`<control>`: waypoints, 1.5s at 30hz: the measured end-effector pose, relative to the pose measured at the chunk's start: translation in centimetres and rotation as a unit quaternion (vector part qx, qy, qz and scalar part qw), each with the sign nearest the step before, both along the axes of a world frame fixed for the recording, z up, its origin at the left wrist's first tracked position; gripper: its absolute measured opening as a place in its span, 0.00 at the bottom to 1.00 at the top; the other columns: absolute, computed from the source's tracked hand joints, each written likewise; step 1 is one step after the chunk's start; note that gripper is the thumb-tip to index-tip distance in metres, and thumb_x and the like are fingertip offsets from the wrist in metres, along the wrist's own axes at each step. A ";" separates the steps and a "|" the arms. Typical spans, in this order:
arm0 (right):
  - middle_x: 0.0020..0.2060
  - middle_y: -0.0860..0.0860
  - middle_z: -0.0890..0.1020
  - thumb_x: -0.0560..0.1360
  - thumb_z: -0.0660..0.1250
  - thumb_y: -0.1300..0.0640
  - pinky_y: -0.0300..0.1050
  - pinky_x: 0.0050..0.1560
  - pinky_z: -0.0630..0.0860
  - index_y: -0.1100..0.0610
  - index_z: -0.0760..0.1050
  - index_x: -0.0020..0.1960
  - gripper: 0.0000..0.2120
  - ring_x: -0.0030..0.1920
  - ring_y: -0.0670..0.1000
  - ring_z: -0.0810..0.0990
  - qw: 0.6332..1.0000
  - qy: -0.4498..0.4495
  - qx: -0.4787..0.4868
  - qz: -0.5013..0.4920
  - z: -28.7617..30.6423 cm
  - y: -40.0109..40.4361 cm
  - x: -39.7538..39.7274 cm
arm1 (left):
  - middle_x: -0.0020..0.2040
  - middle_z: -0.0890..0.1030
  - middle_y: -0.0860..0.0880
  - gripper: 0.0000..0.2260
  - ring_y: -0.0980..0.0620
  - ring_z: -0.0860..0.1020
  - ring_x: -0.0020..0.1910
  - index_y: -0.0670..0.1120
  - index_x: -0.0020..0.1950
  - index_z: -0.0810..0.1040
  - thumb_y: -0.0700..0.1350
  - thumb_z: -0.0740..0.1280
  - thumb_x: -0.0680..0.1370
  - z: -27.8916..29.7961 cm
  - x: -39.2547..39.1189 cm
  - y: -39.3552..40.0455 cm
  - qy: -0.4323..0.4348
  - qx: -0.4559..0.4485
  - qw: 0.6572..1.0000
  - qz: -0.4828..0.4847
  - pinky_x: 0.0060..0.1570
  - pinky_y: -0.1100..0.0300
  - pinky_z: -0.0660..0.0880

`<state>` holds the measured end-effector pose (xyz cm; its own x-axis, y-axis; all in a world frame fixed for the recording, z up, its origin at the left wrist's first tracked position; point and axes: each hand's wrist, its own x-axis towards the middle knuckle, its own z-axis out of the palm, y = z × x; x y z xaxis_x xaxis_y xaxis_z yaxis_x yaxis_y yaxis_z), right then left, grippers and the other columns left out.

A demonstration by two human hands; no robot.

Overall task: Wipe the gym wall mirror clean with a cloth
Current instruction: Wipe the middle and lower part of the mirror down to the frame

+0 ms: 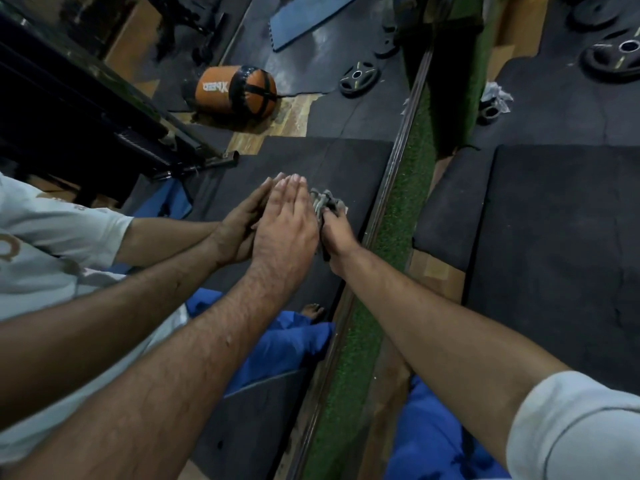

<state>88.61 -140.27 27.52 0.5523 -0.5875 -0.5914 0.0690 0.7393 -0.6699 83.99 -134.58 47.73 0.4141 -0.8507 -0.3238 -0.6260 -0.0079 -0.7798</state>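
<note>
Fingers straight and pressed together, my left hand [285,225] lies flat against the large wall mirror [332,161], palm on the glass and fingertips pointing up; this grip is spread flat and holds nothing. Its forearm runs up from the lower left, elbow out of view, and its reflection meets it palm to palm on the left side. Just beside it, on the right, my right hand [337,233] is curled round the crumpled grey cloth [325,204], a grip clamped on the fabric and pushing it against the glass. The cloth bunches out above my knuckles, touching the mirror close to its dark metal edge strip [391,188]. My right arm stretches straight in from the lower right corner, a pale grey sleeve [581,427] at its upper end. The two hands are almost touching, side by side near the mirror's right edge. Reflected in the glass are black rubber floor mats [329,154], an orange and black sandbag [235,93] and a black weight plate [358,79]. Past the edge strip a band of green artificial turf [408,188] runs along the wall.
</note>
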 end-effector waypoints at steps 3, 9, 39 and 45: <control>0.76 0.50 0.73 0.65 0.62 0.32 0.58 0.74 0.72 0.27 0.63 0.74 0.36 0.72 0.56 0.76 0.996 -0.018 -0.081 -0.016 0.3 -3.1 1.1 | 0.81 0.50 0.33 0.30 0.36 0.46 0.81 0.33 0.80 0.49 0.47 0.53 0.84 -0.2 0.6 -2.2 0.014 -0.023 1.000 -0.001 0.79 0.42 0.41; 0.68 0.53 0.80 0.79 0.60 0.43 0.62 0.68 0.77 0.34 0.70 0.74 0.23 0.64 0.57 0.81 0.997 0.012 -0.064 -0.037 1.0 -6.2 -0.4 | 0.81 0.50 0.33 0.31 0.35 0.47 0.81 0.32 0.80 0.49 0.48 0.55 0.83 -0.2 2.0 -6.1 0.023 -0.035 0.999 0.000 0.79 0.41 0.42; 0.83 0.47 0.60 0.85 0.59 0.45 0.51 0.79 0.63 0.40 0.59 0.82 0.26 0.81 0.48 0.61 0.976 -0.057 -0.203 -0.056 4.2 -24.5 2.9 | 0.77 0.59 0.31 0.26 0.32 0.55 0.78 0.34 0.77 0.60 0.48 0.56 0.84 -0.6 5.1 -24.8 0.071 0.032 0.997 0.010 0.79 0.38 0.46; 0.72 0.53 0.78 0.84 0.60 0.45 0.59 0.70 0.76 0.41 0.58 0.83 0.28 0.67 0.55 0.80 0.996 0.040 -0.074 0.018 0.2 -28.6 2.6 | 0.81 0.51 0.33 0.32 0.35 0.47 0.81 0.34 0.80 0.50 0.49 0.58 0.84 0.2 5.6 -30.4 0.057 0.006 0.998 0.004 0.78 0.40 0.42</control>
